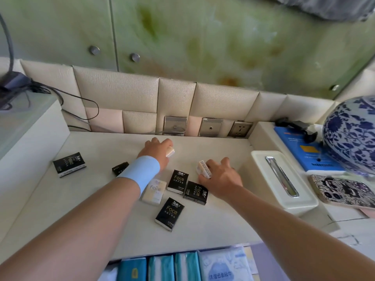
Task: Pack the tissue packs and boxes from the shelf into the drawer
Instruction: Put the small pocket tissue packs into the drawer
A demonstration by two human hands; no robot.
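Gathering looks the step in hand: on the shelf (223, 220) the left hand (156, 149) curls round a pale tissue pack (170, 152) far back, the right hand (221, 177) pinches a second pale pack (204, 169) right of the black packs (178, 181), both next needing carrying to the near drawer (250, 260)

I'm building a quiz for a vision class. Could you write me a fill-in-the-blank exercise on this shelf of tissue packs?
1. The left hand and the right hand each grip a pale pack; the wristband sits on the ___ arm.
2. ___ black packs show on the shelf.
3. The phone lies to the ___ of the white tissue box.

Missing words: left; five; right.
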